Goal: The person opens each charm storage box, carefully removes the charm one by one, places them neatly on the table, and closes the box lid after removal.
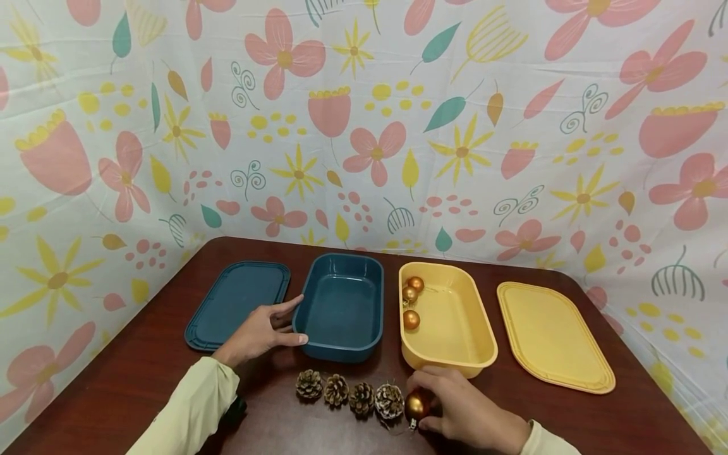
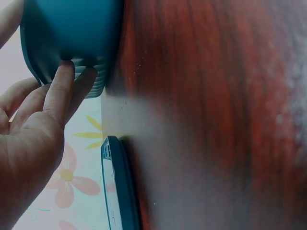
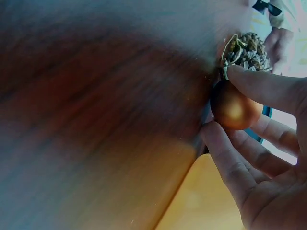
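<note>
My right hand [image 1: 455, 404] has thumb and fingers around a shiny gold bauble [image 1: 417, 406] on the table, near the front of the yellow container [image 1: 488, 344]. In the right wrist view the thumb is by the bauble's cap [image 3: 224, 72] and the fingers bend around its other side. Beside it a row of several pine cones [image 1: 361, 399] runs leftward. My left hand [image 1: 263, 330] rests against the left side of the dark blue container [image 1: 339, 352], its fingers extended along the outer wall, as the left wrist view shows. Three gold baubles [image 1: 412, 319] lie inside the yellow container along its left wall.
A dark blue lid [image 1: 241, 300] lies flat left of the blue container. On the right lies a yellow lid [image 1: 554, 335]. Everything stands on a dark brown wooden table [image 1: 148, 373], with a flower-patterned cloth [image 1: 375, 139] hanging behind and at both sides.
</note>
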The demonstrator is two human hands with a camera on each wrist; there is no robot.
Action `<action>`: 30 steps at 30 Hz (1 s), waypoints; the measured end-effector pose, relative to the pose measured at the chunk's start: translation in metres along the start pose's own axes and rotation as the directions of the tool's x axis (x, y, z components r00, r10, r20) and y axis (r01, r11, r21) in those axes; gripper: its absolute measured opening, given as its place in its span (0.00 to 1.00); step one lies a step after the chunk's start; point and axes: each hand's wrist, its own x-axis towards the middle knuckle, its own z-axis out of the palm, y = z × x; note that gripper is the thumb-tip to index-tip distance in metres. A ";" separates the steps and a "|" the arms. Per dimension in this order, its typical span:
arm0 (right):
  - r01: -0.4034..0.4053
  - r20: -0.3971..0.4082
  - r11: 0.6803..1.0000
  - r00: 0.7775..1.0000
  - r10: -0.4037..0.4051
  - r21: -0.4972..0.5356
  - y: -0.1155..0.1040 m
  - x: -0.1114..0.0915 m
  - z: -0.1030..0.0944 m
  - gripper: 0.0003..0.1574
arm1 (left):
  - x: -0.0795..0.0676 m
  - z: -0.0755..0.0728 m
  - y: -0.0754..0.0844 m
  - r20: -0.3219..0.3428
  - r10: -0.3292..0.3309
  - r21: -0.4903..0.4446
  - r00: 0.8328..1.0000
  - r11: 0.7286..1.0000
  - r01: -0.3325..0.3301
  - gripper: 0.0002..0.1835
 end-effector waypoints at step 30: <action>-0.065 0.087 0.994 0.995 0.058 0.085 0.000 -0.004 -0.012 0.31 | 0.000 0.000 -0.002 -0.005 0.010 -0.014 1.000 1.000 -0.010 0.50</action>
